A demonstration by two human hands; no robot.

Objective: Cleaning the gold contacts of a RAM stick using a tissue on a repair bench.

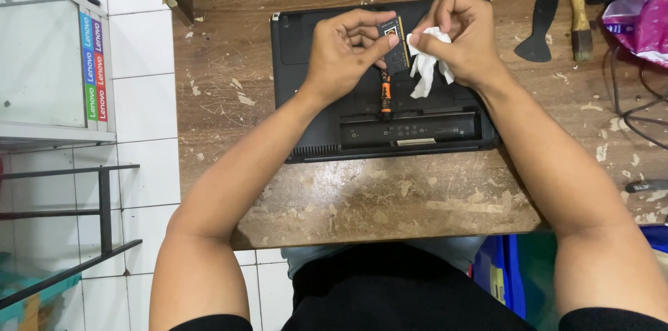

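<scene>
While the left hand (346, 53) pinches a memory module (395, 44) (above an upturned laptop (313, 115)), right hand (463, 35) fingers clamp a white tissue (426, 67).

Bright, even light; sharp centre, mild stretch at the edges.
You get soft overhead light with no hard glare; the worn wooden table (390, 199) shows a faint sheen near you. Your forearms throw only weak shadows onto it. The white floor tiles (146, 108) at left read bright, close to washed out. Focus holds well across the middle; the far right corner and near edges go slightly soft, and straight lines bow a little toward the left border.
</scene>
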